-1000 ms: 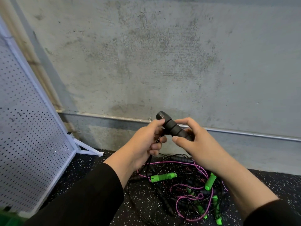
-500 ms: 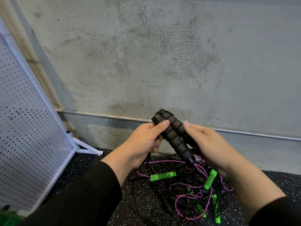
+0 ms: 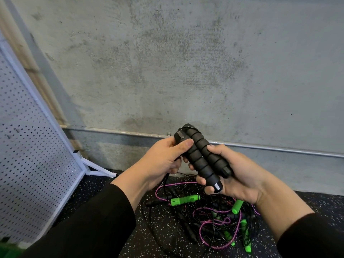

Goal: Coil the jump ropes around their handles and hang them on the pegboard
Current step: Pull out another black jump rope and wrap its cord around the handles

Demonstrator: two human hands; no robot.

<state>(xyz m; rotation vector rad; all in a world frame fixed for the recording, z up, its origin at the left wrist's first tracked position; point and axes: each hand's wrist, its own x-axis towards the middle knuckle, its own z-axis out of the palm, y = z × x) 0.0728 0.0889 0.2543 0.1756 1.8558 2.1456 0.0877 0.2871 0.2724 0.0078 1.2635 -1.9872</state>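
Black foam handles (image 3: pixel 202 159) lie side by side, gripped between left hand (image 3: pixel 163 159) and right hand (image 3: pixel 236 175) fingers (image 3: pixel 201 180).

a bare concrete wall (image 3: pixel 186 62) fills the far side of the scene, grey and mottled with darker blotches. a metal conduit (image 3: pixel 279 148) runs horizontally along the wall near its base, held by a small clip. the floor (image 3: pixel 145 237) is black rubber with white speckles. at far left, a pale vertical beam (image 3: pixel 20 51) leans or stands against the wall, partly blurred. lighting is even and diffuse, with a soft shadow on the wall beside the beam.
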